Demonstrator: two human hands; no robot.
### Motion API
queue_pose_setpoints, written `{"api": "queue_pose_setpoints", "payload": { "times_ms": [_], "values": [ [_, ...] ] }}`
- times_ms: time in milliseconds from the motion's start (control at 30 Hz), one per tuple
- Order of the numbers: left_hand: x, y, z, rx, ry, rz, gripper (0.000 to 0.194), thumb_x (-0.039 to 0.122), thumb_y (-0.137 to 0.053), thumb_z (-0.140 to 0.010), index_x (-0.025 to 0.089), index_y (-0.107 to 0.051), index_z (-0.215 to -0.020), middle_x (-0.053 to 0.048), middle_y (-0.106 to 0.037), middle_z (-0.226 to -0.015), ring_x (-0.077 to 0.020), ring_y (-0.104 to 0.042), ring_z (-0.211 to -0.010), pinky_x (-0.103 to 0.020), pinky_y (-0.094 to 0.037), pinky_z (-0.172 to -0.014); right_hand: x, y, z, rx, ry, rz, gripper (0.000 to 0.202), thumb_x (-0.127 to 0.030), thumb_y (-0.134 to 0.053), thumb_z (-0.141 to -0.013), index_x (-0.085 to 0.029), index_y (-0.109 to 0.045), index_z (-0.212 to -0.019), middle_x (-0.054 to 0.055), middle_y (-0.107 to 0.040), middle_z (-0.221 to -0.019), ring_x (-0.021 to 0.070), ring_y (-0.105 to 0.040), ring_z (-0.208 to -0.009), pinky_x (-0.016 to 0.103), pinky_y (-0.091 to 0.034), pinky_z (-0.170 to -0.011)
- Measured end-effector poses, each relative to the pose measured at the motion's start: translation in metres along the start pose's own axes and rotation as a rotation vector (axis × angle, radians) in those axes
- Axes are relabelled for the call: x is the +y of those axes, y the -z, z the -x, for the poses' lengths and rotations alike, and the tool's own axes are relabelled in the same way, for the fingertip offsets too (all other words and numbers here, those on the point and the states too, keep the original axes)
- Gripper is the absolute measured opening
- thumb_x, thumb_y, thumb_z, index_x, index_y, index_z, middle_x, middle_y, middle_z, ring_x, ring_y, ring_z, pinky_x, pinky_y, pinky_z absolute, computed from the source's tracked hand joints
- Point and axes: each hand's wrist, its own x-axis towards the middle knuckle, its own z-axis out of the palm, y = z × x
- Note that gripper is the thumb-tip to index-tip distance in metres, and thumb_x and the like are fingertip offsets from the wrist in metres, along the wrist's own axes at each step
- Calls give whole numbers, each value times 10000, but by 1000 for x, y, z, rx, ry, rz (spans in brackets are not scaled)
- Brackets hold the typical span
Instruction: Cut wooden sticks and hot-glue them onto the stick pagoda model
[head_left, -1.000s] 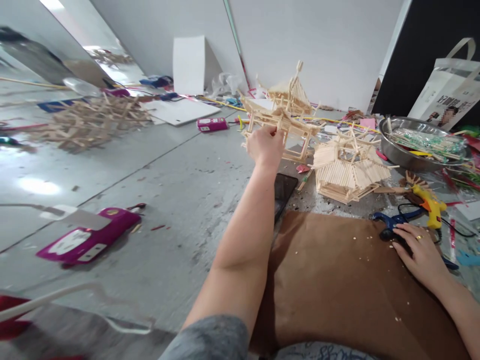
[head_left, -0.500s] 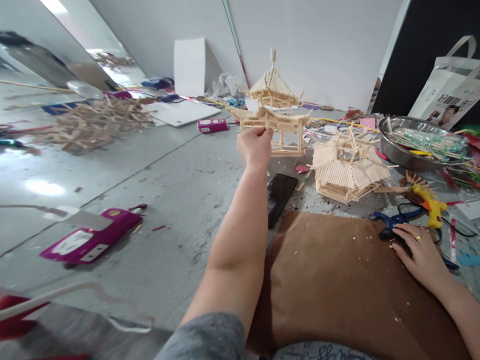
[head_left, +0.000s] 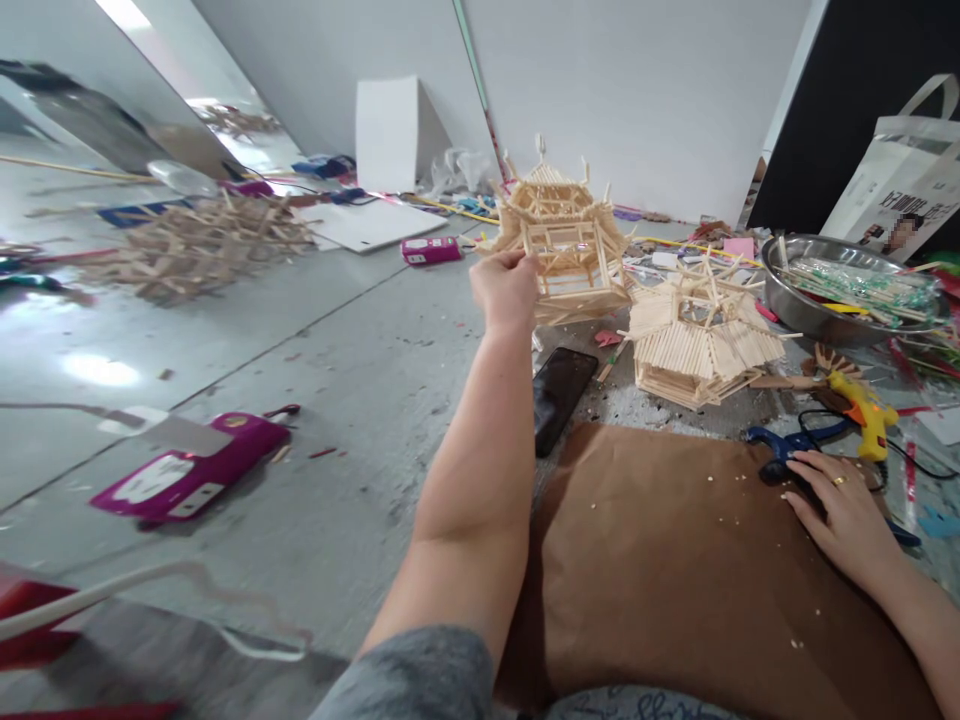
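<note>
My left hand (head_left: 506,290) reaches far forward, its fingers closed on a post of a model pavilion (head_left: 574,245) built of thin wooden sticks. The pavilion is tilted back, so its open underside frame faces me. To the right of it, a second stick-built piece, a wide hexagonal roof (head_left: 701,335), rests on the floor. My right hand (head_left: 844,500) lies with fingers spread at the right edge of a brown sheet (head_left: 675,570), touching a blue-and-black tool (head_left: 776,455) that it partly covers. A yellow glue gun (head_left: 862,410) lies just beyond that hand.
A black phone (head_left: 564,400) lies near my left forearm. A metal bowl (head_left: 806,315) of sticks and wrappers stands back right, beside a white bag (head_left: 885,190). A purple power strip (head_left: 202,470) and a heap of wooden pieces (head_left: 202,250) are at left.
The pavilion has tipped from upright to tilted back, its spire lower and its underside showing. My left hand keeps hold of it; my right hand has stayed in place.
</note>
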Motion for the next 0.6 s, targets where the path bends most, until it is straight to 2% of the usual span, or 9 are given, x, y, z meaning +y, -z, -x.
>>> {"api": "queue_pose_setpoints", "payload": {
  "times_ms": [100,367,600],
  "values": [
    [-1,0,-1,45,-11,27,191,230,-481,-674,172,-655,-727,-1,-584,-614,-130,-552,-661,-210,-424,-568,0,0,-1,2,3,-2,309,-336,-462,-859,-150,-553,-1088,146,-602,-1140,271,-545,-1073,496,-403,-928],
    [-2,-2,-1,26,9,26,208,229,-497,-679,167,-673,-773,4,-581,-606,-130,-560,-676,-214,-435,-592,-2,1,-1,-12,-16,13,308,-338,-451,-862,-161,-565,-1087,138,-605,-1146,271,-540,-1086,498,-384,-939],
    [-10,-9,-5,1,-34,84,194,224,-525,-649,163,-674,-758,5,-605,-636,-125,-562,-662,-222,-450,-611,-1,0,-1,8,10,32,313,-341,-443,-867,-149,-562,-1084,138,-607,-1135,269,-541,-1071,496,-387,-930]
  ]
}}
